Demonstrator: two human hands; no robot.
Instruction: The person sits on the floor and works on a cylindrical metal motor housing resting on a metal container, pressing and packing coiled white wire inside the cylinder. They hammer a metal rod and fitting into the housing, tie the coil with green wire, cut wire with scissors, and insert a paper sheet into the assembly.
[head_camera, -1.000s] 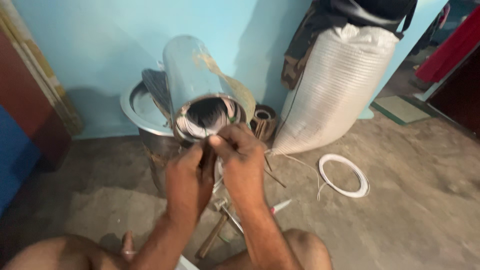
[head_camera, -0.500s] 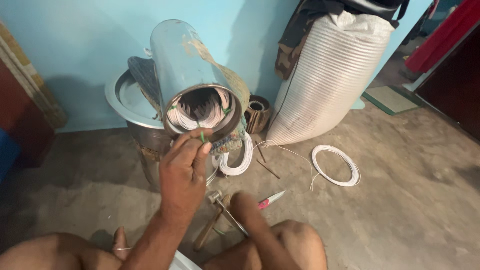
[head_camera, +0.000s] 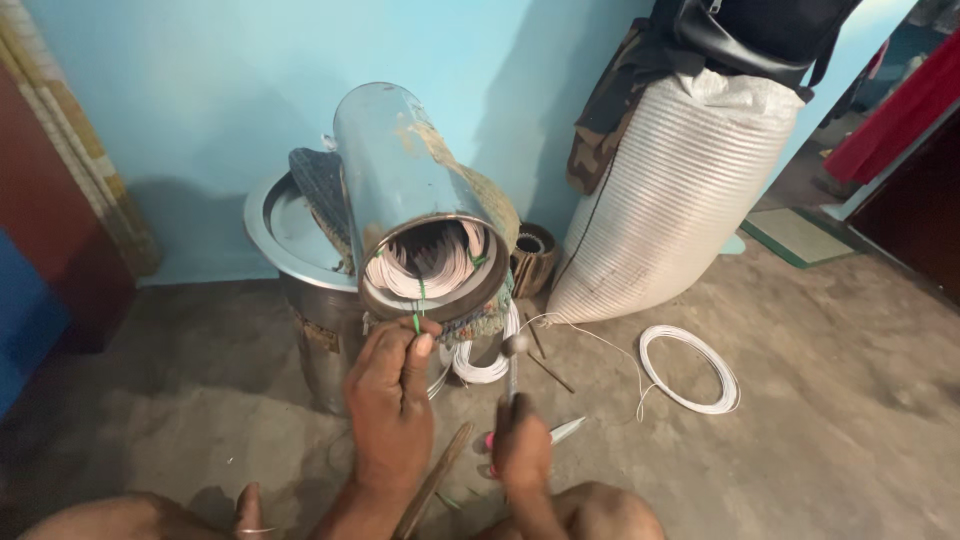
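Observation:
A steel motor cylinder (head_camera: 400, 190) lies tilted on a metal pot, its open end facing me with white wire windings (head_camera: 425, 265) inside. My left hand (head_camera: 392, 395) pinches a thin green strip at the cylinder's lower rim. My right hand (head_camera: 520, 452) is lower and to the right, closed around the handle of a small hammer (head_camera: 513, 352) whose round head points up just below the cylinder's mouth.
A metal pot with a lid (head_camera: 285, 240) holds up the cylinder. A full white woven sack (head_camera: 670, 200) leans against the blue wall. A coil of white wire (head_camera: 690, 368) lies on the concrete floor. A wooden stick (head_camera: 435, 480) and a small tool (head_camera: 565, 430) lie near my knees.
My right hand left the cylinder's mouth, dropped down and now holds a hammer upright. My left hand stays at the lower rim. The view shifted slightly lower.

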